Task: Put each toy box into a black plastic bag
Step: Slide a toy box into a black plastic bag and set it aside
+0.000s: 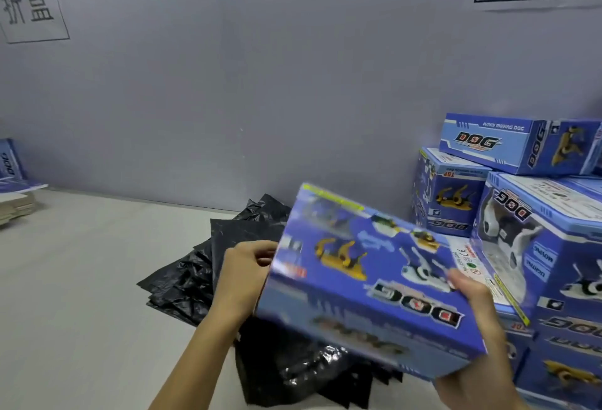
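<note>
I hold the toy box [368,282] tilted in the air between both hands, above the black plastic bags [208,266] heaped on the table [81,263]. My left hand [242,274] curls round its left edge and my right hand [472,321] clasps the near right corner, thumb on the printed face. I judge the box could slip or twist, since neither grip spans it. It could also knock the stacked boxes [521,214] just beside it on the right. No bag looks opened, so a corner may snag or tear the thin film. The box is blurred, its underside hidden, and my right fingers sit behind it.
</note>
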Motion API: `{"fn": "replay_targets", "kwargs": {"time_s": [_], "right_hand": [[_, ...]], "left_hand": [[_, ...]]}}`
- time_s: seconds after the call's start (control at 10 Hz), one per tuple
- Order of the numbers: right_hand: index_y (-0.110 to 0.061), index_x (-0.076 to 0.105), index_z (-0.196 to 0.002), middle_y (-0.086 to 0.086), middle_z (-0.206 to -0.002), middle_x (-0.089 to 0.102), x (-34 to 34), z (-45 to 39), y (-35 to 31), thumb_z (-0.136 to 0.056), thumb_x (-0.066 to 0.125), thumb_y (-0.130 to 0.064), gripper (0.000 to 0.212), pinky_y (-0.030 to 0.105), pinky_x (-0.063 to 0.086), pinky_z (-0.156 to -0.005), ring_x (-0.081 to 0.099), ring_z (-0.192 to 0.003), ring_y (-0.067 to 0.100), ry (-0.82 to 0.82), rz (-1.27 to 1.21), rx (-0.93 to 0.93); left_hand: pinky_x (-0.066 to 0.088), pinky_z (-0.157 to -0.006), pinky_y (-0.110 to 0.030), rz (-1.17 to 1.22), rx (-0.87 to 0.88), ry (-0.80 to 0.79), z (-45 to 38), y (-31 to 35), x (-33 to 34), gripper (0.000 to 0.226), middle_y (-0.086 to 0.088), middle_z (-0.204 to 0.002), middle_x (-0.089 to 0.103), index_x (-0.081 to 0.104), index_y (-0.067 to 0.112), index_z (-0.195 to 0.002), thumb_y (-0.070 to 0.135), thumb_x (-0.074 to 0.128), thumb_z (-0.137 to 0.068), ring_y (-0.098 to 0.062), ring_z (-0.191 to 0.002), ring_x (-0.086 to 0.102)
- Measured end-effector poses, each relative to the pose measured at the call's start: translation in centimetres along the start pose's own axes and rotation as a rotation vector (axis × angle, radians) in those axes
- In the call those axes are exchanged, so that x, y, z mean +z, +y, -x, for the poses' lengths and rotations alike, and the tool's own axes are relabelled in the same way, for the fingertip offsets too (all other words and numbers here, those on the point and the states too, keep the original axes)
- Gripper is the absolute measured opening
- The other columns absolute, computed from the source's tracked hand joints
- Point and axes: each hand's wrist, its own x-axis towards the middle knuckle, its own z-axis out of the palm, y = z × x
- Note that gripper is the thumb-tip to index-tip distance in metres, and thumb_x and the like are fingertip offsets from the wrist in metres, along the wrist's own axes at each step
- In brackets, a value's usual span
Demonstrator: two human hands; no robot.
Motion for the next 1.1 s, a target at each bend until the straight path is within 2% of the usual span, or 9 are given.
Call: {"fn": "replay_targets", "kwargs": {"time_s": [0.1,0.2,0.3,0.4,0.5,0.7,0.8,0.9,1.1], "right_hand": [[0.025,0.056,-0.100,0.047,-0.077,0.059,0.3,0.5,-1.3,-0.091,0.071,-0.027,0.055,0.009,0.035,-0.033,0.063,-0.042,0.003,-0.191,0.155,0.023],[0.030,0.007,-0.135,0.044,-0.148,0.023,0.1,0.1,-2.1,-0.096,0.051,0.008,0.063,0.007,0.042,-0.062,0.048,-0.135,0.025,-0.043,0.315,0.068],[0.024,0.011,-0.142,0.038,-0.134,0.045,-1.8,-1.6,-0.4,-0.100,0.029,0.016,0.045,0.010,0.042,-0.068,0.064,-0.101,0.011,-0.166,0.383,0.111],[0.013,0.040,-0.141,0.006,-0.071,0.069,-1.1,-2.3,0.1,-0.101,0.032,0.013,0.040,0.012,0.044,-0.049,0.057,-0.038,-0.003,-0.272,0.604,0.214],[-0.028,0.056,-0.128,-0.007,-0.088,0.069,-0.5,-1.3,-0.5,-0.096,0.061,-0.031,0.033,0.024,0.045,-0.056,0.067,-0.051,0.006,-0.028,0.686,0.121],[-0.049,0.047,-0.116,-0.025,-0.095,0.062,1.0,1.0,0.1,-0.065,0.059,-0.069,0.056,0.029,0.040,-0.072,0.059,-0.084,0.002,0.195,0.769,-0.192],[-0.052,0.045,-0.110,-0.030,-0.092,0.059,1.2,1.2,0.6,-0.062,0.052,-0.071,0.053,0.029,0.039,-0.074,0.057,-0.083,-0.002,0.232,0.780,-0.258],[-0.051,0.046,-0.106,-0.032,-0.088,0.059,1.4,1.1,1.1,-0.073,0.064,-0.077,0.045,0.025,0.041,-0.068,0.057,-0.079,-0.007,0.218,0.721,-0.216],[-0.047,0.037,-0.115,-0.031,-0.093,0.047,1.5,0.5,2.9,-0.084,0.064,-0.051,0.041,0.033,0.033,-0.086,0.052,-0.089,0.014,0.266,0.589,-0.151]], "left_hand": [[0.039,-0.051,-0.002,0.069,-0.082,0.055,-0.8,-0.4,-1.1,0.019,0.002,-0.050,0.063,0.066,-0.001,-0.058,0.003,0.070,-0.076,0.012,-0.049,0.053],[0.054,-0.068,-0.016,0.092,-0.126,0.110,-1.0,-1.0,-1.6,0.003,0.008,-0.073,0.074,0.076,0.015,-0.077,0.014,0.077,-0.073,-0.010,-0.072,0.070],[0.053,-0.067,-0.013,-0.007,-0.092,0.202,-1.2,-2.0,-1.6,0.026,0.014,-0.071,0.075,0.078,0.023,-0.077,-0.003,0.072,-0.082,-0.003,-0.068,0.070],[0.051,-0.065,-0.008,-0.037,-0.067,0.231,-1.4,-2.2,-1.6,0.029,0.019,-0.073,0.074,0.078,0.026,-0.076,-0.002,0.070,-0.080,0.000,-0.066,0.069],[0.052,-0.065,-0.010,-0.106,-0.029,0.213,-1.3,-2.2,-1.5,0.032,0.020,-0.071,0.073,0.077,0.030,-0.072,0.000,0.070,-0.077,0.000,-0.065,0.069],[0.054,-0.061,-0.024,-0.285,0.091,0.097,-0.9,-2.3,-0.8,0.023,0.020,-0.069,0.069,0.071,0.030,-0.074,0.008,0.072,-0.075,-0.005,-0.061,0.064],[0.047,-0.058,-0.015,-0.299,0.162,0.094,-0.9,-2.2,-0.4,0.020,0.020,-0.069,0.067,0.069,0.027,-0.071,0.010,0.075,-0.078,-0.005,-0.060,0.062],[0.042,-0.060,-0.010,-0.292,0.236,0.131,-0.8,-1.9,0.1,0.018,0.016,-0.067,0.066,0.072,0.023,-0.071,0.008,0.079,-0.078,-0.003,-0.059,0.059],[0.042,-0.065,-0.011,-0.310,0.376,0.141,-0.6,-1.1,0.7,0.014,0.016,-0.073,0.064,0.073,0.018,-0.075,0.007,0.081,-0.077,-0.003,-0.067,0.057]]}}
